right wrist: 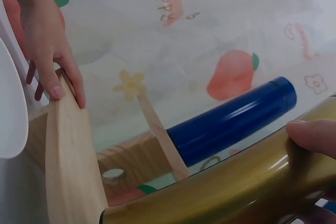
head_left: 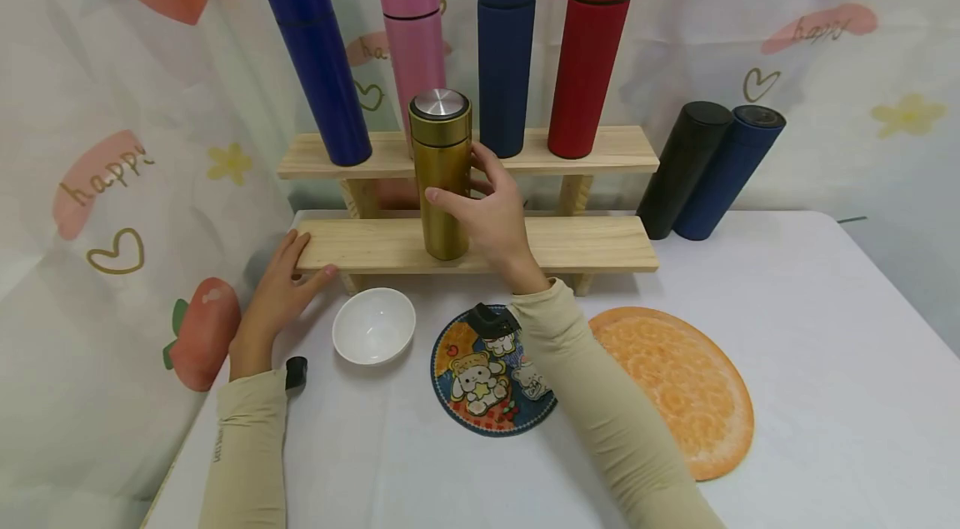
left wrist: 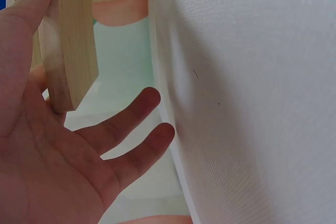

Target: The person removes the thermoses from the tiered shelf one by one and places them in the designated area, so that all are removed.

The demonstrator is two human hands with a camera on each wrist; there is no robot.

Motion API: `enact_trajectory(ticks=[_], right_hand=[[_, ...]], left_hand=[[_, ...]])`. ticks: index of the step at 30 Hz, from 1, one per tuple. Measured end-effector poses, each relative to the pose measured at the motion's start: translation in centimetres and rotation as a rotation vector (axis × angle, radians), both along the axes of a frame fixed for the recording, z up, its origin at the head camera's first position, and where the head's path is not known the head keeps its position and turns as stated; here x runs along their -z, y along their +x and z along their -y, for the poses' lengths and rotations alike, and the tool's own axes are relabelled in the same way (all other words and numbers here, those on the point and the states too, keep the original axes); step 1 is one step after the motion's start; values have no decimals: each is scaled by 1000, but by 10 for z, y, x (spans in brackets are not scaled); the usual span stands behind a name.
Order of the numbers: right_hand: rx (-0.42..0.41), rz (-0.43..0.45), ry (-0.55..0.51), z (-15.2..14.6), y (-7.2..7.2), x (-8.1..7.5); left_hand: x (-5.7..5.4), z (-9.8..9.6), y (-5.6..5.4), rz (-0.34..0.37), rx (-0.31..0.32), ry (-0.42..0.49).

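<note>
A gold thermos bottle (head_left: 442,179) with a silver-topped lid stands upright at the lower board of a two-tier wooden shelf (head_left: 360,246). My right hand (head_left: 495,217) grips it around the middle from the right, thumb in front. In the right wrist view the gold bottle (right wrist: 236,182) fills the lower right, with the thumb over its side. At the lower board's left end, my left hand (head_left: 281,291) holds the wood. The left wrist view has the thumb on one face of the board (left wrist: 63,51), some fingers behind it and two fingers extended below.
Blue (head_left: 322,75), pink (head_left: 412,46), navy (head_left: 507,62) and red (head_left: 592,58) bottles stand on the upper board. Black (head_left: 682,171) and blue (head_left: 727,171) bottles stand right of the shelf. In front lie a white bowl (head_left: 373,327), a cartoon mat (head_left: 480,387) and an orange mat (head_left: 682,387).
</note>
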State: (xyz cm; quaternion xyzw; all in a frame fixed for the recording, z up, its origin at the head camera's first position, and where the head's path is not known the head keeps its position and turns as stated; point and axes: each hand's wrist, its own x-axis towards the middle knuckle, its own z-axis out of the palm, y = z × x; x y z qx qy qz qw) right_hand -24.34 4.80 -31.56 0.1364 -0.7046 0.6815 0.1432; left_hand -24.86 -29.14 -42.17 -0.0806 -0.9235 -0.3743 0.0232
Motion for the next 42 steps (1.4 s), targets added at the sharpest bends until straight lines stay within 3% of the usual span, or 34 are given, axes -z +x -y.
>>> enact_trajectory(ticks=[13,26,42], right_hand=[[56,-40,14,-47,9,-8],[164,-13,74,-99,16,-9],[309,-59,81,-159,24,-16]], left_hand=[[-2,-4,1,-15,5,16],[-3,-2,1,-4,13,17],[-3,-3,1,-12,24,5]])
